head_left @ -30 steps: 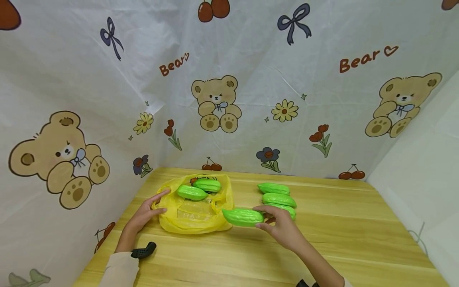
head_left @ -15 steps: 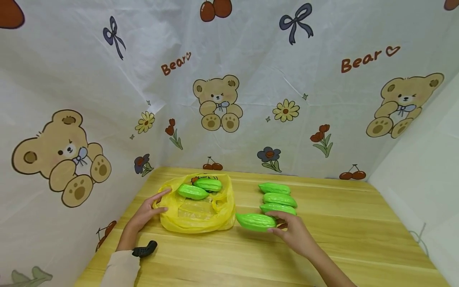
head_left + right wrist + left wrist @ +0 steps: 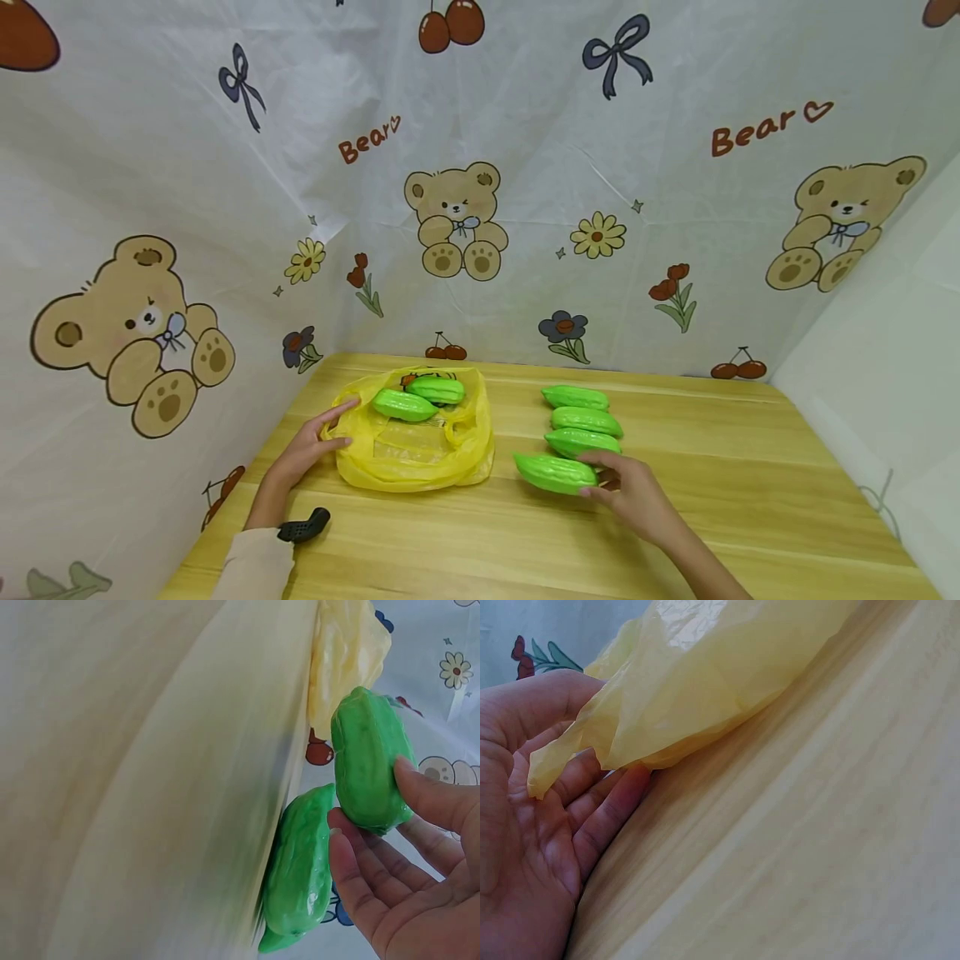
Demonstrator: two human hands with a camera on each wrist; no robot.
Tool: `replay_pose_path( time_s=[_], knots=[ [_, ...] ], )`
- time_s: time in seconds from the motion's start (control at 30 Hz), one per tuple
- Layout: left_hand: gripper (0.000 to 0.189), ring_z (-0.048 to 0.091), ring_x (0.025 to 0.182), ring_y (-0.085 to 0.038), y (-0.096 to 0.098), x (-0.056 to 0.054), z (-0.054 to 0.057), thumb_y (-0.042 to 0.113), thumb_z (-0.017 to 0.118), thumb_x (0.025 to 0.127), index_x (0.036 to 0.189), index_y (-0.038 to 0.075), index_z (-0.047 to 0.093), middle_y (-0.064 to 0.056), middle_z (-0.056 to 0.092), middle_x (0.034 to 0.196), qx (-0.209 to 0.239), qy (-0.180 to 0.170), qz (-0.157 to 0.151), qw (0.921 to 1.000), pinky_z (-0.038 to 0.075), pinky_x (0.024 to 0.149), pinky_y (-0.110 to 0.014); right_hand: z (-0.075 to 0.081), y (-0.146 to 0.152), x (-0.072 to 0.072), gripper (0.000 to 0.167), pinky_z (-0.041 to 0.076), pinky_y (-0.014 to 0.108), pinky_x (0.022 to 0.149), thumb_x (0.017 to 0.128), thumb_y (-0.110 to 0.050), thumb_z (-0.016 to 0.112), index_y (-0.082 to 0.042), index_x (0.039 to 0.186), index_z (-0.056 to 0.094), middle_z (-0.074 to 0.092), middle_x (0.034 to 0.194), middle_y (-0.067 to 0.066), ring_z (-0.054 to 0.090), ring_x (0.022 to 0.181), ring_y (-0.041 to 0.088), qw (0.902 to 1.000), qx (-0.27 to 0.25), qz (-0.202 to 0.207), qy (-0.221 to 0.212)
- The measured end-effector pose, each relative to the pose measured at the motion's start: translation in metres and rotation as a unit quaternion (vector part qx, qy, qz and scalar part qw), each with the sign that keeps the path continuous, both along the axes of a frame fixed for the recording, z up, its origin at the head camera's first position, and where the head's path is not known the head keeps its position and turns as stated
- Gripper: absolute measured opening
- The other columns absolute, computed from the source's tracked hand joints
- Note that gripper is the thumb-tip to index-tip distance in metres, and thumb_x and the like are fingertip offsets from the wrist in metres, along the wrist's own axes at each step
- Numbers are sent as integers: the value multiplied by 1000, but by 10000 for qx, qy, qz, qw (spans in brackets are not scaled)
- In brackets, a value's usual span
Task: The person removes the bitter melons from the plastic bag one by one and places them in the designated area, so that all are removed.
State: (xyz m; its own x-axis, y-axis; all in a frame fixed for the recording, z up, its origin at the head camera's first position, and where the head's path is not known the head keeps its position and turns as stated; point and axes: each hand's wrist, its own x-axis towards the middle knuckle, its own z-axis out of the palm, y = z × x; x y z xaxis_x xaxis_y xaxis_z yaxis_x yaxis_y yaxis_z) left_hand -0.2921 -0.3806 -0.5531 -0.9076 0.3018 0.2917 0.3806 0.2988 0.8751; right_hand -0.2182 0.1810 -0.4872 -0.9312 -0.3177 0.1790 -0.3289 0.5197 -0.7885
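My right hand (image 3: pixel 630 492) pinches a green toy bitter melon (image 3: pixel 555 473) between thumb and fingers, just in front of a column of similar melons. In the right wrist view, that melon (image 3: pixel 371 761) is held above the tabletop, apart from another melon (image 3: pixel 300 862). The column's nearest melon (image 3: pixel 581 442) is partly hidden by my fingers. My left hand (image 3: pixel 306 446) touches the left side of a yellow plastic bag (image 3: pixel 412 477), its fingers spread. A flap of the bag (image 3: pixel 675 697) hangs between the thumb and fingers. Two melons (image 3: pixel 403 406) lie in the bag.
Two more melons (image 3: pixel 587 421) lie behind in the column. The wooden tabletop (image 3: pixel 720 467) runs back to a white cloth printed with bears (image 3: pixel 453 221). A cord (image 3: pixel 881 504) hangs by the right-hand white wall.
The right hand has carried its melon from beside the bag to the right, to the front of the column. My left hand stays at the bag.
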Motion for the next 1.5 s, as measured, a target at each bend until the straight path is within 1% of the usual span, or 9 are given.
replay_pose_path(
  time_s=[0.17,0.37,0.6,0.83,1.07,1.27,1.5],
  knots=[
    [63,14,150,-44,1,0,1,5,67,96,154,4,43,-20,35,161,3,-17,-15,10000,24,104,-7,-1,8,1,40,57,28,74,83,-8,83,-8,121,71,71,115,11,68,89,22,9998,50,-114,-158],
    [63,13,151,-44,1,1,2,4,67,96,154,3,42,-21,35,160,34,-25,8,10000,24,104,-7,-3,16,0,40,57,28,75,82,-7,83,-6,121,71,70,115,15,69,91,22,9991,113,-282,-280],
    [63,13,150,-45,0,1,0,4,67,96,154,1,42,-22,34,160,60,-51,-12,10000,24,104,-7,-6,24,-1,40,58,29,75,81,-4,83,-3,120,71,70,118,17,70,93,26,9989,165,-273,-351],
    [64,13,151,-44,0,1,0,6,68,95,154,3,42,-21,35,160,24,-74,63,10000,23,103,-6,-7,27,-1,40,58,29,73,81,-1,82,-1,118,70,69,118,20,71,92,27,9987,209,-266,-375],
    [64,14,151,-43,1,1,1,7,68,96,154,5,43,-20,35,161,-6,-88,83,9999,23,103,-6,-7,33,-4,42,59,31,73,80,-4,83,1,120,70,69,119,22,71,92,29,9981,238,-269,-497],
    [63,14,150,-44,0,0,0,6,67,96,154,4,43,-21,35,160,16,-41,21,10000,23,104,-7,-12,40,-9,42,58,30,73,80,-6,84,1,119,71,70,118,21,71,91,28,9982,255,-249,-492],
    [63,16,151,-39,0,0,0,4,67,96,154,4,42,-21,34,160,29,0,-25,10000,23,105,-7,-12,44,-9,43,58,32,72,79,-7,85,1,119,71,70,118,20,71,91,28,9971,262,-444,-567]
  ],
)
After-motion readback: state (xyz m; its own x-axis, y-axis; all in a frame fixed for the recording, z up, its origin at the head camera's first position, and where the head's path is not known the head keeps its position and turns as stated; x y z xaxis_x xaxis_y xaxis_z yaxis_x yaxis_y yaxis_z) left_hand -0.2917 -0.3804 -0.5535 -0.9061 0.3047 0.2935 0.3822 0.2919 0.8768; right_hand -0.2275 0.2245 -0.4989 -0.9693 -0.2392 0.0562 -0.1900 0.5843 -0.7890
